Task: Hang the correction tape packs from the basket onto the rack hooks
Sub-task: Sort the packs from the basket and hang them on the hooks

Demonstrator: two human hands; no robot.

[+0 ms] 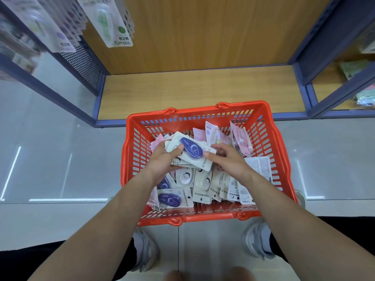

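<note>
2 hands work inside the red basket, which sits on the floor at the centre of the view. The left hand grips a fanned stack of correction tape packs, with a purple pack on top, toward the basket's 11 o'clock corner. The right hand pinches the stack's 3 o'clock end, thumb on the card edge. Many loose packs lie beneath, toward 6 o'clock. Hung packs show on the rack at 11 o'clock; its hooks are too blurred to make out. To do this step well, I judge: square the cards so their hang holes line up, keep all faces 1 way, and lift only what the left hand can hold firmly, since glossy cards may slide apart.
</note>
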